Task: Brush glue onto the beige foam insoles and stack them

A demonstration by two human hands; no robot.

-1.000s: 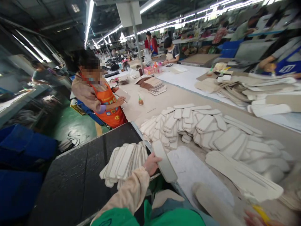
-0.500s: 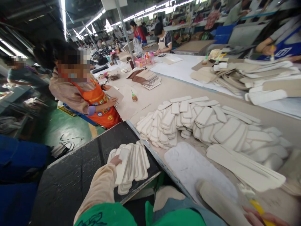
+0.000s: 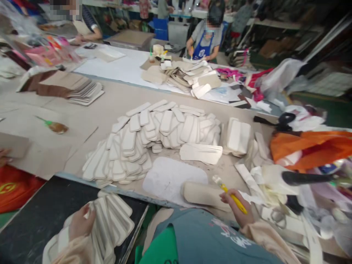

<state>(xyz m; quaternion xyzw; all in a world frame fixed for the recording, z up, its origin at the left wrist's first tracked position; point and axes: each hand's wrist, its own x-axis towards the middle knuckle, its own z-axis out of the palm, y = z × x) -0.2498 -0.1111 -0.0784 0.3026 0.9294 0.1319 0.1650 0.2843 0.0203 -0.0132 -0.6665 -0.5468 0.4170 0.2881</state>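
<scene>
Beige table (image 3: 118,96): we list a heap of pale pads (image 3: 162,126) about the centre; pale stack (image 3: 238,136), 3 o'clock; white sheet (image 3: 163,172), 6 o'clock; green-tipped bottle (image 3: 58,127), 9 o'clock; brown-and-beige pile (image 3: 67,85), 10 o'clock. Black bench (image 3: 30,214), 8 o'clock: we enter fanned pale pads (image 3: 111,220), between 7 and 8 o'clock.

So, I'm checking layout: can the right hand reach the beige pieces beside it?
Likely yes: the beige pieces lie beside the right hand, largely uncovered, though that hand holds a yellow brush.
</scene>
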